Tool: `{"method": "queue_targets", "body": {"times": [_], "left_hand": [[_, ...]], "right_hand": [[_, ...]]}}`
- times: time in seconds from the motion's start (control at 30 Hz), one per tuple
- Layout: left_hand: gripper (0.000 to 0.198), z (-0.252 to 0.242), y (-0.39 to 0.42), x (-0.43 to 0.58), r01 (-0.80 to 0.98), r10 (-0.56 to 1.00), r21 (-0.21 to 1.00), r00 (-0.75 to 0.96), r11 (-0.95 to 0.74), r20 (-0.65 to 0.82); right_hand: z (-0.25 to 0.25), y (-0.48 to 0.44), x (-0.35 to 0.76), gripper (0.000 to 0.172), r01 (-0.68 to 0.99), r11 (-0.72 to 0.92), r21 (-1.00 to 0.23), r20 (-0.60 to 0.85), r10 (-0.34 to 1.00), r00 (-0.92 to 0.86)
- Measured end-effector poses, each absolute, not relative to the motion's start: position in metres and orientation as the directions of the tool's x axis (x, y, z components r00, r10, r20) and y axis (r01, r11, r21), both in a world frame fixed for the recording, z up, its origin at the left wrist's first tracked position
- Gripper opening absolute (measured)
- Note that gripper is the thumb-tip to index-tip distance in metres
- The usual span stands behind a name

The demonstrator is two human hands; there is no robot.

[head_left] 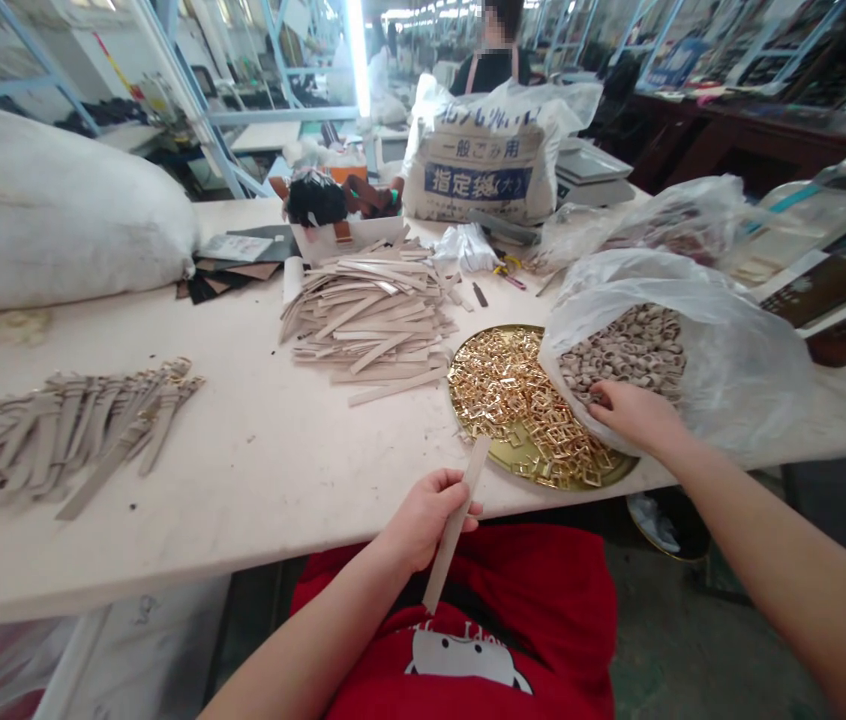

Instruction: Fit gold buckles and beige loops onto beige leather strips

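Note:
My left hand (434, 515) is closed around a flat grey-beige strap (454, 535), held tilted above my lap at the table's front edge. My right hand (637, 415) reaches into the mouth of a clear plastic bag (742, 370), among many small grey-beige loops (629, 350). Its fingers are bent together at the loops, and whatever lies between them is hidden. Between the hands sits a round gold tray (502, 455) heaped with small gold rectangular buckles (528, 385). The bag's mouth overlaps the tray's right side.
A pile of loose straps (370, 310) lies behind the tray. Straps with buckles fitted (85, 425) lie at left. Behind stand a large white sack (55, 215), a printed bag (479, 160) and a scale (592, 170). Yellow-handled snips (509, 272) lie near the strap pile.

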State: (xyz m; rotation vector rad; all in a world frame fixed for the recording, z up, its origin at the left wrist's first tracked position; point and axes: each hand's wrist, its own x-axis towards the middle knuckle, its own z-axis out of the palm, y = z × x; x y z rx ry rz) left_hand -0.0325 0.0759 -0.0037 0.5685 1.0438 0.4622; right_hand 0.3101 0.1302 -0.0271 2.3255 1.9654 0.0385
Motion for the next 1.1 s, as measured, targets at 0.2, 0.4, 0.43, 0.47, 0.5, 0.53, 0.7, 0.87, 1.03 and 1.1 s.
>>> {"method": "queue_targets", "body": {"times": [0.2, 0.4, 0.43, 0.47, 0.5, 0.53, 0.7, 0.87, 1.03, 1.1], "left_hand": [[0.012, 0.001, 0.071, -0.037, -0.161, 0.626, 0.626, 0.43, 0.763, -0.651], [0.016, 0.002, 0.069, -0.042, -0.176, 0.633, 0.632, 0.45, 0.755, -0.631], [0.016, 0.002, 0.069, -0.042, -0.155, 0.64, 0.651, 0.448, 0.743, -0.624], [0.016, 0.002, 0.069, -0.042, -0.129, 0.652, 0.678, 0.448, 0.724, -0.612], [0.016, 0.002, 0.069, -0.041, -0.098, 0.665, 0.708, 0.453, 0.699, -0.594], [0.016, 0.001, 0.07, -0.041, -0.068, 0.678, 0.74, 0.462, 0.67, -0.572], [0.016, 0.0, 0.071, -0.039, 0.056, 0.708, 0.837, 0.505, 0.544, -0.494], [0.014, 0.003, 0.07, -0.032, 0.105, 0.725, 0.859, 0.491, 0.501, -0.483], [0.009, 0.004, 0.068, -0.03, 0.176, 0.702, 0.856, 0.504, 0.487, -0.503], [0.009, 0.001, 0.068, -0.031, 0.191, 0.708, 0.87, 0.516, 0.455, -0.483]], "right_hand": [[-0.028, 0.133, 0.299, 0.027, 0.981, -0.101, 0.168, -0.054, 0.992, 0.111], [-0.027, 0.13, 0.312, 0.035, 0.978, -0.209, 0.002, 0.028, 0.978, 0.209], [-0.026, 0.128, 0.316, 0.036, 0.973, -0.23, -0.033, 0.037, 0.972, 0.231], [-0.026, 0.125, 0.319, 0.036, 0.968, -0.244, -0.054, 0.041, 0.968, 0.247], [-0.025, 0.123, 0.322, 0.035, 0.965, -0.254, -0.062, 0.043, 0.966, 0.257], [-0.024, 0.12, 0.324, 0.034, 0.963, -0.261, -0.063, 0.044, 0.964, 0.264], [-0.02, 0.114, 0.322, 0.034, 0.958, -0.269, -0.104, 0.067, 0.959, 0.276], [-0.021, 0.123, 0.302, 0.022, 0.973, -0.171, -0.157, 0.022, 0.984, 0.176], [-0.018, 0.125, 0.296, 0.007, 0.958, -0.18, -0.225, 0.03, 0.981, 0.192], [-0.013, 0.121, 0.298, 0.009, 0.941, -0.206, -0.27, 0.064, 0.971, 0.231]]}}
